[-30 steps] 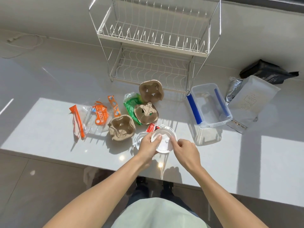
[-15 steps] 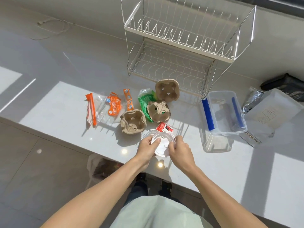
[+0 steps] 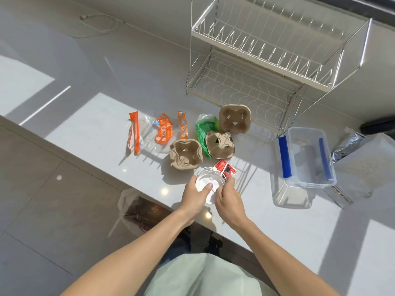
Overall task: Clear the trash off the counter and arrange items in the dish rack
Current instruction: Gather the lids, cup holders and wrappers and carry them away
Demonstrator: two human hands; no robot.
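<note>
My left hand and my right hand both grip a clear plastic lid near the counter's front edge, thumb of the left hand on top. A red wrapper lies just behind the lid. Three brown pulp cup holders sit behind it, with a green plastic bag between them. Orange and clear wrappers lie to the left. The white two-tier wire dish rack stands empty at the back.
A clear plastic container with blue clips sits right of the trash. A white pouch, a foil bag and a black bag lie at the far right. A white bag hangs below the counter edge. A cable lies back left.
The camera view has swung left and down. Both hands have stayed on the lid, closing in around it and drawing it slightly toward the counter's edge.
</note>
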